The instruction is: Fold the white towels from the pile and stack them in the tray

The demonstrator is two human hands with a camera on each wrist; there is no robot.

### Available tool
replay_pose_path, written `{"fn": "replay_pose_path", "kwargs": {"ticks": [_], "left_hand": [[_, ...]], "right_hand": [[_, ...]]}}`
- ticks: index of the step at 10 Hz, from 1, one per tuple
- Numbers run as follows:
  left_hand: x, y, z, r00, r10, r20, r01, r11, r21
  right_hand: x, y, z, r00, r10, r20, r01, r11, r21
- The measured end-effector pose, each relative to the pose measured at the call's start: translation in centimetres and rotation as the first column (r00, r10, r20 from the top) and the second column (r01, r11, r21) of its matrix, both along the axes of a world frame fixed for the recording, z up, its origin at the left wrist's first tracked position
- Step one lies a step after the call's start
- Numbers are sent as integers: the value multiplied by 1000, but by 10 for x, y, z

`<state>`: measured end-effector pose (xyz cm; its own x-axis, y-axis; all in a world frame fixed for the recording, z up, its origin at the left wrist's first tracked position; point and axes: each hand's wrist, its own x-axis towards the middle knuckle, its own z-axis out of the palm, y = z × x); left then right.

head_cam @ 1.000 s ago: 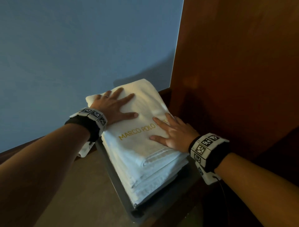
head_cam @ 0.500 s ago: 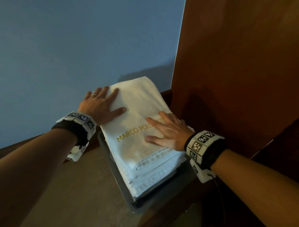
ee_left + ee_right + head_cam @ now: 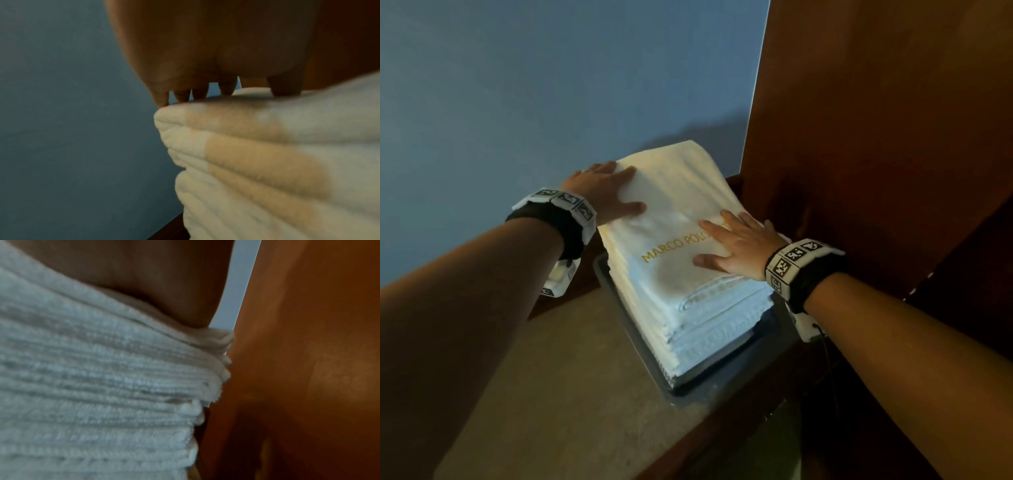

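Note:
A stack of several folded white towels (image 3: 681,274) with gold lettering on the top one fills a dark tray (image 3: 630,329) on the brown counter. My left hand (image 3: 609,193) lies flat on the stack's far left edge, fingers straight. My right hand (image 3: 732,246) presses flat on the top towel's right side, partly covering the lettering. The left wrist view shows the left hand's fingertips (image 3: 182,97) resting on the top fold of the towels (image 3: 267,154). In the right wrist view the palm (image 3: 154,288) sits on the layered towel edges (image 3: 102,386).
A blue wall (image 3: 534,102) stands behind the stack. A tall brown wooden panel (image 3: 876,137) rises close to the tray's right side. The counter (image 3: 551,394) stretches toward me on the left, with its front edge dropping off at lower right.
My left hand has slid leftward from the middle of the top towel to its far left edge. The right hand stays flat on the right side.

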<state>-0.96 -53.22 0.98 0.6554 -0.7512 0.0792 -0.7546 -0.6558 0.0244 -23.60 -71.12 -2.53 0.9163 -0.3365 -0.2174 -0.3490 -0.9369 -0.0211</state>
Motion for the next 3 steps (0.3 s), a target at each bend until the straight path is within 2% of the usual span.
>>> {"fn": "replay_pose_path", "kwargs": {"ticks": [1, 2, 3], "left_hand": [[-26, 28, 9, 999, -21, -44, 19, 999, -39], [-49, 68, 9, 987, -95, -128, 98, 995, 15], [-73, 110, 10, 969, -177, -173, 181, 983, 11]], "right_hand": [[-9, 23, 9, 995, -89, 49, 90, 996, -18], [-26, 60, 14, 973, -209, 103, 206, 978, 37], [-47, 107, 15, 944, -280, 174, 260, 957, 125]]}}
